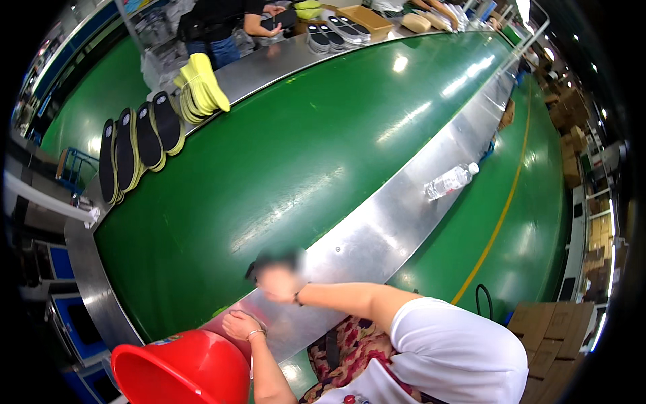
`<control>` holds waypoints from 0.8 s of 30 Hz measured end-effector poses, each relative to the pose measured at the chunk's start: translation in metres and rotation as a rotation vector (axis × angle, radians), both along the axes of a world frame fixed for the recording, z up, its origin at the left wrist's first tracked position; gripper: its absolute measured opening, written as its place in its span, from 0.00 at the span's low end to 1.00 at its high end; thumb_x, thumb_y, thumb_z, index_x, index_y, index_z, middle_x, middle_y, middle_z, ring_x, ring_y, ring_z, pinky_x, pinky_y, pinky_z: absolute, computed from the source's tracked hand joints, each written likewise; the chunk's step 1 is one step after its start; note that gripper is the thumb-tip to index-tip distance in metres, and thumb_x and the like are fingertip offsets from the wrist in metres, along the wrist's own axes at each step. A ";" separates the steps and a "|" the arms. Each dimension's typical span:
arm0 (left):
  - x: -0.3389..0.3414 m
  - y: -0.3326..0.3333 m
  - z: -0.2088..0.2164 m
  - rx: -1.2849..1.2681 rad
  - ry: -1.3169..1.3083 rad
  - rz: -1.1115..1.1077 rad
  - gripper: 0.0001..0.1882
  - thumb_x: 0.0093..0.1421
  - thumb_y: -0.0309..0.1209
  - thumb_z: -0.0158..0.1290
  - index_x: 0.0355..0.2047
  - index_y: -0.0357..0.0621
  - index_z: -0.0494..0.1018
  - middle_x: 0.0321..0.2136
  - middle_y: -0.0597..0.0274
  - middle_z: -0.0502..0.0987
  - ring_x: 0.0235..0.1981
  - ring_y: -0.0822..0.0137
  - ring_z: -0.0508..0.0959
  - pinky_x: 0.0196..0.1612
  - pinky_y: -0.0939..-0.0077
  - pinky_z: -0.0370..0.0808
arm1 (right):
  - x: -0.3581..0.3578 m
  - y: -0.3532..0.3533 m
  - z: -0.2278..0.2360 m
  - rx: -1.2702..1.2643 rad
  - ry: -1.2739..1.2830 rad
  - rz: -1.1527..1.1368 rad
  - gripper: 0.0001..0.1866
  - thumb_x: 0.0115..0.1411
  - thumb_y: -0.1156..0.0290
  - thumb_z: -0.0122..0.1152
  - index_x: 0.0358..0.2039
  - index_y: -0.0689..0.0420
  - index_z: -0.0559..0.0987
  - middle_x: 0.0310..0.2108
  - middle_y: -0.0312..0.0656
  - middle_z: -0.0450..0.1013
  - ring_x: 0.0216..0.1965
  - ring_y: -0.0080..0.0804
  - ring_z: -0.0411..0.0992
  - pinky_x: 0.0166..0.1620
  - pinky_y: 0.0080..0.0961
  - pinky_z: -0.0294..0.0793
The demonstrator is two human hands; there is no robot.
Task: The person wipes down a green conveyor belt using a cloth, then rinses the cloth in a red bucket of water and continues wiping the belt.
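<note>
Red bucket (182, 370) at lower left, touching left hand (241, 325) on its upper right rim, fingers curled; right hand (277, 281) blurred above, grip unclear.

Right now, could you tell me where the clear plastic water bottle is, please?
In the head view, the water bottle lies on its side on the metal rail along the green conveyor belt, to the right, beyond the right hand.
</note>
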State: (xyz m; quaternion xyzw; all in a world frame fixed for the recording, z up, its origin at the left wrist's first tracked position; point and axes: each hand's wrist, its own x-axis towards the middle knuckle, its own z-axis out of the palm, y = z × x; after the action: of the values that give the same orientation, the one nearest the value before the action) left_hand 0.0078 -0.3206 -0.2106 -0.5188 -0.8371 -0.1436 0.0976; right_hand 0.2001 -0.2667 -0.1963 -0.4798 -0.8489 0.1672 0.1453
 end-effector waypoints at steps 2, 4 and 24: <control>-0.003 -0.003 0.002 0.007 0.025 -0.020 0.11 0.60 0.30 0.44 0.21 0.38 0.64 0.24 0.48 0.68 0.31 0.46 0.69 0.36 0.53 0.65 | -0.033 -0.006 0.005 0.027 0.102 -0.021 0.13 0.49 0.61 0.58 0.36 0.48 0.78 0.40 0.35 0.67 0.46 0.36 0.63 0.43 0.38 0.63; 0.004 -0.005 0.002 -0.028 0.010 0.003 0.11 0.59 0.30 0.44 0.22 0.37 0.65 0.25 0.48 0.69 0.31 0.47 0.69 0.36 0.53 0.65 | -0.027 -0.007 0.005 -0.094 0.124 -0.006 0.12 0.49 0.65 0.56 0.36 0.47 0.78 0.38 0.35 0.67 0.45 0.35 0.64 0.44 0.37 0.63; -0.002 0.001 -0.005 -0.005 0.033 0.039 0.11 0.60 0.30 0.44 0.22 0.38 0.65 0.24 0.49 0.69 0.30 0.48 0.70 0.35 0.53 0.66 | 0.135 -0.013 0.012 0.156 0.006 -0.331 0.19 0.52 0.65 0.59 0.46 0.51 0.75 0.53 0.45 0.67 0.58 0.42 0.61 0.58 0.42 0.59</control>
State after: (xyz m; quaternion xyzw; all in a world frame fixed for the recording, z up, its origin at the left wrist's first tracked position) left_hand 0.0059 -0.3198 -0.2153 -0.5049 -0.8457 -0.1312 0.1129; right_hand 0.3348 -0.2799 -0.1841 -0.5996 -0.7684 0.0762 0.2102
